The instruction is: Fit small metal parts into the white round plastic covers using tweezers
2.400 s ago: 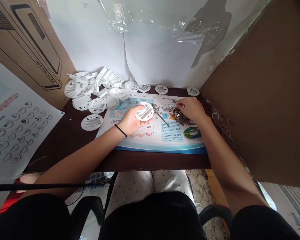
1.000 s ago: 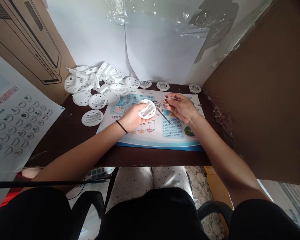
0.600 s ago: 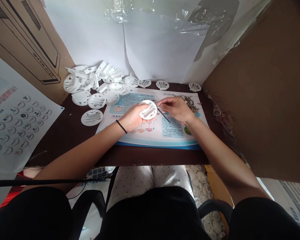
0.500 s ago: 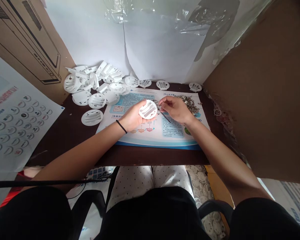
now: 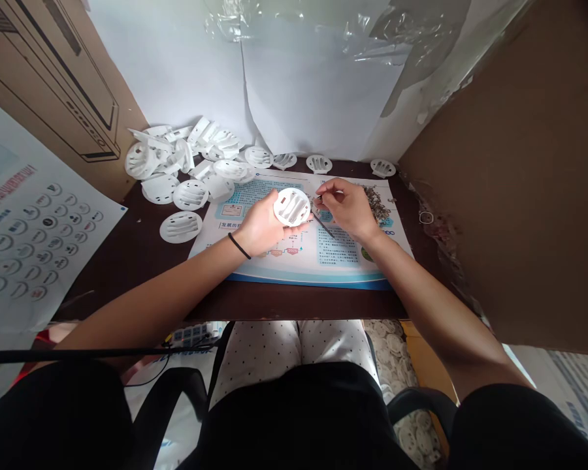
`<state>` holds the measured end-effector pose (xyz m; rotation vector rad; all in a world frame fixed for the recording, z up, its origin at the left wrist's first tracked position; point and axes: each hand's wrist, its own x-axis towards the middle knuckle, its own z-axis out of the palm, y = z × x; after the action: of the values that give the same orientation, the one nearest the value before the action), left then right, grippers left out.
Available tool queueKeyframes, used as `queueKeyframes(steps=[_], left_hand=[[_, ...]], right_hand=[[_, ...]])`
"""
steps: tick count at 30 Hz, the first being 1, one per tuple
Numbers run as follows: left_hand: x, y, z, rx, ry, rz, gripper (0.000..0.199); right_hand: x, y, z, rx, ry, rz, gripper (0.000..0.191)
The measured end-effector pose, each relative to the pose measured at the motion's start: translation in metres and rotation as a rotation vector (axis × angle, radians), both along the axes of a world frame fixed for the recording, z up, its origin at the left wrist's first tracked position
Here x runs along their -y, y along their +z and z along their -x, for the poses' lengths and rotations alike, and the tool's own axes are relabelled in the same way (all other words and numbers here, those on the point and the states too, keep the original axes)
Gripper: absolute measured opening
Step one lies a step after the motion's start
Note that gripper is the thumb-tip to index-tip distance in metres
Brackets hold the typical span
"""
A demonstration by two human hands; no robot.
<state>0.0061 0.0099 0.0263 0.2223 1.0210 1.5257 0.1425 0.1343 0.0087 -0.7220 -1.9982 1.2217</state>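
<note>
A round white plastic housing [image 5: 292, 207] with long slots rests in my left hand [image 5: 264, 225], gripped at its edge with the slotted face up. Just to the right, my right hand [image 5: 345, 207] is pinched, apart from the housing. Whatever sits between its fingertips is too small to name. Beneath that hand a thin dark rod [image 5: 323, 226] lies on the printed sheet [image 5: 294, 271]. Behind it, partly covered by the hand, is a heap of small metal parts [image 5: 376, 203].
Several more white housings [image 5: 181, 226] are piled at the back left, with others along the back edge. Cardboard [image 5: 524, 196] walls the right side, and a printed poster [image 5: 39, 241] leans on the left. Below the table, many round white pieces [image 5: 396, 359] lie at the right.
The housing in my left hand has tilted to face up more and shifted slightly up. My right hand has drawn a little away from it, up and to the right.
</note>
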Motion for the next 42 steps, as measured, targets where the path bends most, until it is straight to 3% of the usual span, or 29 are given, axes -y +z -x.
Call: queueKeyframes(steps=[8, 14, 23, 29, 35, 42], left_hand=[[-0.001, -0.006, -0.002, 0.010, -0.013, -0.009, 0.057], [-0.003, -0.012, 0.000, 0.032, -0.031, -0.036, 0.053], [-0.004, -0.024, 0.007, -0.012, -0.152, -0.064, 0.042], [-0.003, -0.019, 0.002, -0.006, -0.076, -0.117, 0.036], [0.001, -0.009, 0.002, 0.015, -0.033, -0.125, 0.028], [0.000, -0.004, 0.011, 0.001, 0.005, -0.155, 0.025]], right_hand=[[-0.002, -0.004, -0.001, 0.033, 0.055, -0.004, 0.005], [0.007, 0.004, 0.000, -0.020, -0.045, 0.136, 0.008], [0.008, 0.005, -0.001, -0.064, -0.062, 0.132, 0.007], [0.008, 0.001, 0.002, -0.070, -0.048, 0.029, 0.011], [0.002, -0.013, 0.011, -0.194, 0.053, 0.160, 0.014], [0.006, -0.009, 0.009, -0.207, -0.069, 0.142, 0.018]])
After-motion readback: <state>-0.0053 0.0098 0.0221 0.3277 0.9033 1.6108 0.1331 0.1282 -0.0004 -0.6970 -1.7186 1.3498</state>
